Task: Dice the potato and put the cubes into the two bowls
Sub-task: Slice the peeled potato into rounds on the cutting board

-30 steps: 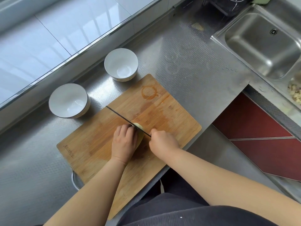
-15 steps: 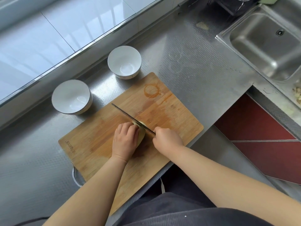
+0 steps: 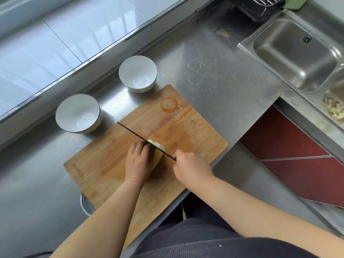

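A steel counter [image 3: 214, 75] fills most of the view, with a sink [image 3: 297, 53] sunk into its far right corner; nothing shows in the basin but its drain. At the right edge a second recess holds pale chopped scraps [image 3: 335, 108], too blurred to identify. A dark rack [image 3: 258, 6] stands behind the sink.

A wooden board [image 3: 104, 164] lies at an angle on the counter's near side, stained with an orange ring near its far corner. Two white bowls stand on the counter just beyond the board's far edge, apart from each other: the left bowl [image 3: 79, 113] and the right bowl [image 3: 137, 73]. Neither holds any potato; only a glossy shine shows at their bottoms.

The potato [image 3: 159, 148] lies near the middle of the board, pale and peeled, mostly covered by the left hand [image 3: 138, 162], whose curled fingers press down on it from above. The right hand [image 3: 191, 169] is clenched round the handle of the knife [image 3: 135, 134], the handle hidden inside the fist. The thin blade runs diagonally from that fist across the top of the potato, just beside the left fingertips, its tip reaching toward the left bowl. A thin slice of potato shows on the blade's right side.
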`<state>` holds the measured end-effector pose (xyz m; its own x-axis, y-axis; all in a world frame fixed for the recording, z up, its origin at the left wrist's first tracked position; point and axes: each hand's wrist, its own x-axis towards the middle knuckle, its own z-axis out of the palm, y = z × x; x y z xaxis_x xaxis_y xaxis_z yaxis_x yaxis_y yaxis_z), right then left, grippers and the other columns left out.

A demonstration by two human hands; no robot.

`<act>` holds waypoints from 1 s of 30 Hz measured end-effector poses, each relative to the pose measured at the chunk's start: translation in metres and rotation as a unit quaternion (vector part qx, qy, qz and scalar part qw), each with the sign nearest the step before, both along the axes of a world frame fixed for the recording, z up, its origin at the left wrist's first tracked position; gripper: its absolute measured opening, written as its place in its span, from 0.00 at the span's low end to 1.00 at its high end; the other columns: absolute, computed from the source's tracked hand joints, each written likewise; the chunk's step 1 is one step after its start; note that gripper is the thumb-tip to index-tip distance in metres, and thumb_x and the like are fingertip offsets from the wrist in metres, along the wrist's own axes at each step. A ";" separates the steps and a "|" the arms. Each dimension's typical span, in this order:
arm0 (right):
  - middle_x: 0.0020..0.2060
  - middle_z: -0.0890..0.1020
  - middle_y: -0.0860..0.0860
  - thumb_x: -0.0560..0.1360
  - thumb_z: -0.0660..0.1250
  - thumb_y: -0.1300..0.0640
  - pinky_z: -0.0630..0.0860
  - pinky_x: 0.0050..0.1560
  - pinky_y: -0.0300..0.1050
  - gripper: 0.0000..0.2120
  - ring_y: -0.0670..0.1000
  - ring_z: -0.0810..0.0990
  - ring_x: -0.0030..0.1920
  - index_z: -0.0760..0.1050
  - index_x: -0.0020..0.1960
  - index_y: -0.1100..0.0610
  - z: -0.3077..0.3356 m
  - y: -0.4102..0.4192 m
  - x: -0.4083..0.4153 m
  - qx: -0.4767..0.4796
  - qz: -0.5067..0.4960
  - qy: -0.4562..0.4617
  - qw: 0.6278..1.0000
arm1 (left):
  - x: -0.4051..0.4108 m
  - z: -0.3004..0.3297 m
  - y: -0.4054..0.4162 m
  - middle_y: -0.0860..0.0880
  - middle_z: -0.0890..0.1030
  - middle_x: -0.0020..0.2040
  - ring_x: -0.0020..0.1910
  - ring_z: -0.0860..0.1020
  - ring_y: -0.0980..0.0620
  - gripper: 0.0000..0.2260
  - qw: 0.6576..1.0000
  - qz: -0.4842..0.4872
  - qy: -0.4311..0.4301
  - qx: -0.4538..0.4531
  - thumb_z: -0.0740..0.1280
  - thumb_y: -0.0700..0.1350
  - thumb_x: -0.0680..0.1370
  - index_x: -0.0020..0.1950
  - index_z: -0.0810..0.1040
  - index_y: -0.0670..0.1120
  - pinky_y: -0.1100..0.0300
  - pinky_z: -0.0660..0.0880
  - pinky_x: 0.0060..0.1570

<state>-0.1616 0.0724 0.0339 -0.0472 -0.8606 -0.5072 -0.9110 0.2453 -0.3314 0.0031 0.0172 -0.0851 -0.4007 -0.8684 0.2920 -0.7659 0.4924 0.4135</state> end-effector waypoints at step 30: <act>0.48 0.80 0.56 0.80 0.58 0.59 0.72 0.37 0.46 0.08 0.55 0.77 0.41 0.71 0.58 0.59 -0.041 -0.030 0.012 0.062 -0.022 0.015 0.998 | -0.002 -0.004 -0.002 0.40 0.80 0.46 0.45 0.76 0.42 0.10 0.999 -0.003 0.027 -0.039 0.65 0.43 0.79 0.47 0.81 0.37 0.51 0.75 0.45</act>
<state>-0.1494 0.0425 -0.0076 -0.0998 -0.7882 -0.6072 -0.9079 0.3219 -0.2685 0.0014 0.0148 -0.0887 -0.3871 -0.8397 0.3808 -0.7406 0.5292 0.4141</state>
